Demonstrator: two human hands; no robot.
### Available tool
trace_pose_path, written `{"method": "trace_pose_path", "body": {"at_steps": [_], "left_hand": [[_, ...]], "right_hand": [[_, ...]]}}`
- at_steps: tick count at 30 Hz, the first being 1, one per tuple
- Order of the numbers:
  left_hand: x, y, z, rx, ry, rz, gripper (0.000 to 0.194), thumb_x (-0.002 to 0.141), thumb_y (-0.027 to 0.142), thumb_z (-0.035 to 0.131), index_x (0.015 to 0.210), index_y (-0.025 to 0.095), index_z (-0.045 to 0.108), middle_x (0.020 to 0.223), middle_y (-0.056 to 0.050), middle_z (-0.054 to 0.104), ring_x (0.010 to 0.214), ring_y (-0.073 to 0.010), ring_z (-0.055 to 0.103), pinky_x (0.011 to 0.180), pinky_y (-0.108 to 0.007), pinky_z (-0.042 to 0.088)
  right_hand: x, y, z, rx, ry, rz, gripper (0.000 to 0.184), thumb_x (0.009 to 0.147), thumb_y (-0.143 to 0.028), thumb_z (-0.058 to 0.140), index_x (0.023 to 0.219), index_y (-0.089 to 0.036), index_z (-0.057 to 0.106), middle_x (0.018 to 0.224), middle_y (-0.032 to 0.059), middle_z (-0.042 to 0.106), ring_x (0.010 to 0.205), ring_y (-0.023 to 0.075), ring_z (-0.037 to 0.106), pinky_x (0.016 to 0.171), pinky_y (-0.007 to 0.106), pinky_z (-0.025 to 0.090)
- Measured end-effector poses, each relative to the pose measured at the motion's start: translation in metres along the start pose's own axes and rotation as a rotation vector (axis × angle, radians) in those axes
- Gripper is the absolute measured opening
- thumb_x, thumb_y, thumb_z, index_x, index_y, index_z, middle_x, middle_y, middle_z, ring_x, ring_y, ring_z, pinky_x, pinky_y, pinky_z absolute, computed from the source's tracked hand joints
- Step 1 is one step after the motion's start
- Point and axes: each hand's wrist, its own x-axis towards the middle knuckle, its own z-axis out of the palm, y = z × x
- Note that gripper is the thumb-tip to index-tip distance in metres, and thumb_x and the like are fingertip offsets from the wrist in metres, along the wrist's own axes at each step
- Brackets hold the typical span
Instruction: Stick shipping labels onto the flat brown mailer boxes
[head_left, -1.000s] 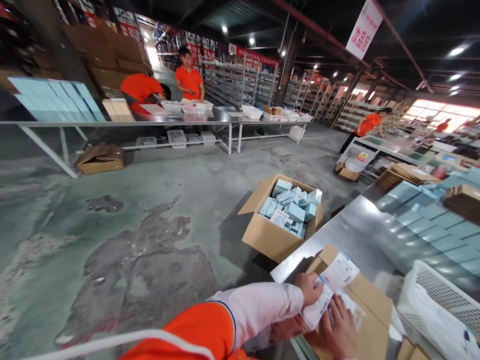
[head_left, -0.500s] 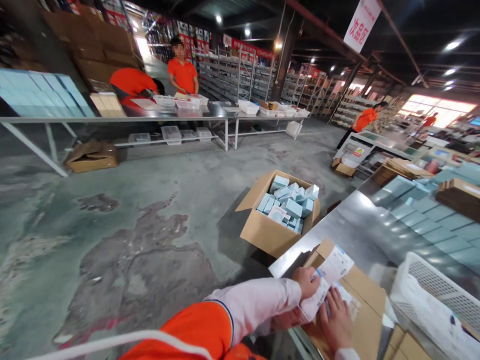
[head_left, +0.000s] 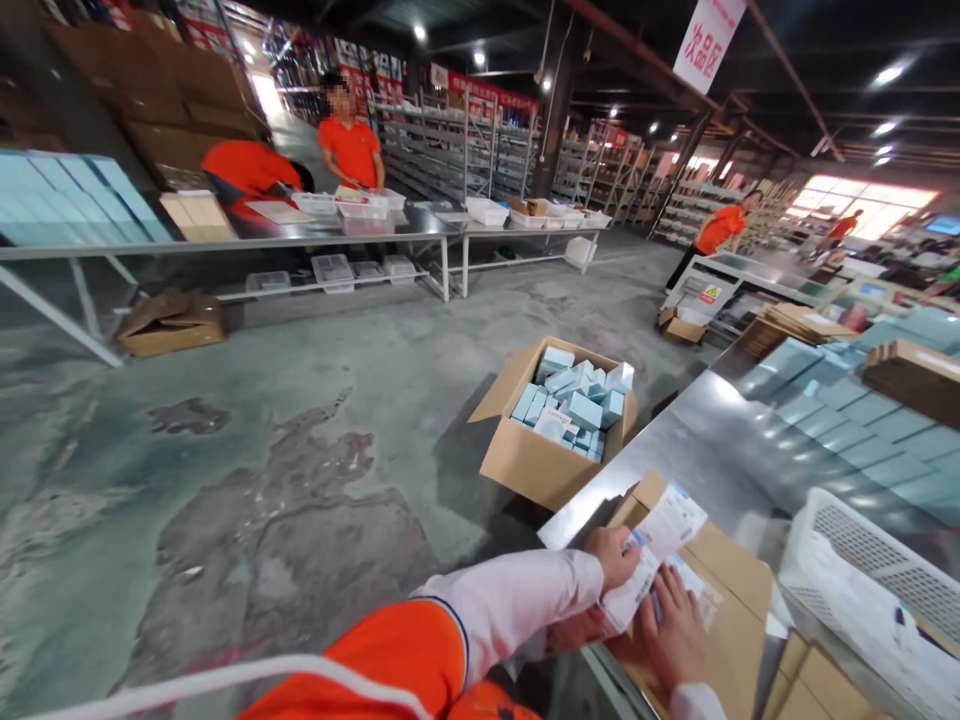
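The carton [head_left: 735, 610] is matt cardboard, labels [head_left: 673, 520] probably paper.

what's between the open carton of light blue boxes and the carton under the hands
In the head view, a strip of shiny metal tabletop lies between them.

Patchy grey floor [head_left: 360, 400], long metal table [head_left: 418, 224], shelving [head_left: 427, 150] behind, bright windows [head_left: 881, 200], lamps [head_left: 889, 75] under dark ceiling [head_left: 810, 40]

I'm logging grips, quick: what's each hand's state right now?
Left hand: closed, holding the printed labels.
Right hand: open, laid on the cardboard box.
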Motion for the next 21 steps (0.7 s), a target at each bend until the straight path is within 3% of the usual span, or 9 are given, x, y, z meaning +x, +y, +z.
{"method": "trace_pose_path", "body": {"at_steps": [21], "left_hand": [[0.0076, -0.0078, 0.0087, 0.124, 0.013, 0.052, 0.03, 0.091, 0.039, 0.052, 0.095, 0.018, 0.073, 0.089, -0.01, 0.074, 0.079, -0.0213, 0.066, 0.067, -0.029, 0.045]], "right_hand": [[0.0001, -0.0027, -0.0017, 0.019, 0.001, 0.019, 0.056, 0.094, -0.041, 0.028, 0.124, -0.012, 0.066, 0.145, 0.0164, 0.055, 0.141, 0.0323, 0.044, 0.115, 0.057, 0.034]]}}
